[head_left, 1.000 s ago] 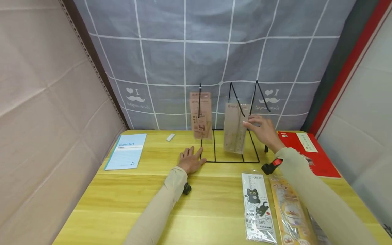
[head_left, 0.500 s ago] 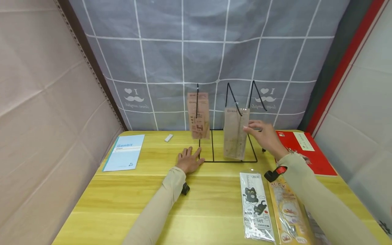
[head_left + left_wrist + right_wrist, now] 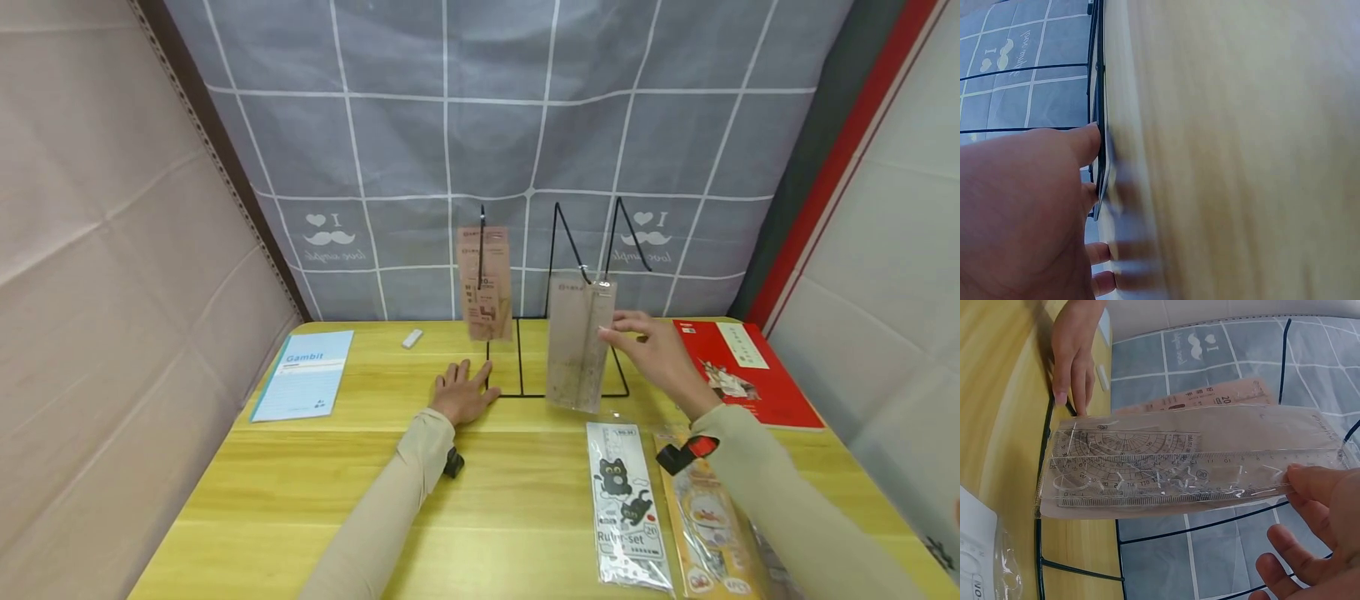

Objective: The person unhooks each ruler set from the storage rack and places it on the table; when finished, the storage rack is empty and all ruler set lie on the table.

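Note:
My right hand (image 3: 660, 354) pinches the right edge of a clear-wrapped ruler set (image 3: 573, 346) between thumb and fingers. Its pack hangs upright at the tip of the middle hook on a black wire rack (image 3: 562, 396); whether the hook still passes through its hole I cannot tell. A ruler and a protractor show through the wrap (image 3: 1147, 465) in the right wrist view. My left hand (image 3: 461, 393) rests with spread fingers at the rack base's left front corner, the thumb (image 3: 1088, 144) touching the wire. Pink packs (image 3: 485, 283) hang on the left hook.
A cat-print ruler-set pack (image 3: 628, 504) and an orange pack (image 3: 708, 525) lie in front of the rack. A red book (image 3: 750, 375) lies at right. A blue notebook (image 3: 303, 375) and a small white eraser (image 3: 412, 338) lie at left.
My right hand has drawn the ruler set forward and down along the middle hook to its tip. My left hand has stayed at the rack's base.

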A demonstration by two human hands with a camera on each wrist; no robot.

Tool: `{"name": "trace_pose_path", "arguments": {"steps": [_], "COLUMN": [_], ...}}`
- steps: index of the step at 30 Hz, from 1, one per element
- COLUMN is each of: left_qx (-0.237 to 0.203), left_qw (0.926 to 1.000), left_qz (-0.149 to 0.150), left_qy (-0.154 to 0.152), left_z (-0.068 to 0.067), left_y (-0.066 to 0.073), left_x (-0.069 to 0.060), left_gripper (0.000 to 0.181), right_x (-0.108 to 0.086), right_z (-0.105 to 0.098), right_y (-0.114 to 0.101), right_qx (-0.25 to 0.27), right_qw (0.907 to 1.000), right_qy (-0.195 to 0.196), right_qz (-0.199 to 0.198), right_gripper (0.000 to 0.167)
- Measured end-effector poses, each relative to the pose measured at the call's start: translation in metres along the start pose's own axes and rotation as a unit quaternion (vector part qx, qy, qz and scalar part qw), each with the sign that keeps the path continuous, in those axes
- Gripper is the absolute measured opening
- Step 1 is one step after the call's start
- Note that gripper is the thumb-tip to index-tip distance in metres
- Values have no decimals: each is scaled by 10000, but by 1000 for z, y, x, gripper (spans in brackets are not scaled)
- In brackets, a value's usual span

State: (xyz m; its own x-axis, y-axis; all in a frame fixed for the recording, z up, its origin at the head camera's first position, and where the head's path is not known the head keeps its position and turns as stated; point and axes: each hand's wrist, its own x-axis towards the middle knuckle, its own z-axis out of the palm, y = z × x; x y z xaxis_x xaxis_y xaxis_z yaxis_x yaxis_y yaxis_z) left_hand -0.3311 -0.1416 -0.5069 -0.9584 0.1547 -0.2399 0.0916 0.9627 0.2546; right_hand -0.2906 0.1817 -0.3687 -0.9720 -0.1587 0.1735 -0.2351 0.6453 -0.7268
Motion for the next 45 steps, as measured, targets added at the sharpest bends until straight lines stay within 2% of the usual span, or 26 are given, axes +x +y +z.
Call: {"name": "trace_pose_path", "arguments": {"steps": [3, 7, 12, 18, 22, 32, 38, 45], "left_qx": [-40, -37, -11, 9, -23, 88, 25, 27], "left_qw": [10000, 9998, 10000, 10000, 10000, 9995, 9996, 9998], "left_qz": [28, 103, 74, 42, 69, 171, 200, 143], "left_qy": [46, 134, 38, 8, 17, 234, 221, 136], "left_z": [-4, -4, -5, 0, 0, -12, -13, -12], "left_y": [4, 4, 4, -2, -1, 7, 7, 8], "left_x": [-6, -8, -7, 2, 2, -18, -19, -18], "left_gripper": [66, 65, 66, 68, 68, 65, 64, 65], "right_x": [-8, -18, -28, -40, -53, -88, -103, -108], "right_z": [-1, -2, -1, 1, 4, 26, 41, 56], "right_y": [0, -1, -2, -10, -16, -28, -28, -16], "right_qx": [19, 28, 114, 166, 218, 520, 598, 636], "right_qw": [10000, 10000, 9999, 9996, 9997, 9979, 9960, 9944], "right_qy": [-29, -22, 65, 49, 6, -360, -601, -693], "right_qz": [-25, 10, -93, -206, -137, 126, 291, 483], "right_gripper": [54, 56, 51, 48, 47, 41, 36, 34]}}
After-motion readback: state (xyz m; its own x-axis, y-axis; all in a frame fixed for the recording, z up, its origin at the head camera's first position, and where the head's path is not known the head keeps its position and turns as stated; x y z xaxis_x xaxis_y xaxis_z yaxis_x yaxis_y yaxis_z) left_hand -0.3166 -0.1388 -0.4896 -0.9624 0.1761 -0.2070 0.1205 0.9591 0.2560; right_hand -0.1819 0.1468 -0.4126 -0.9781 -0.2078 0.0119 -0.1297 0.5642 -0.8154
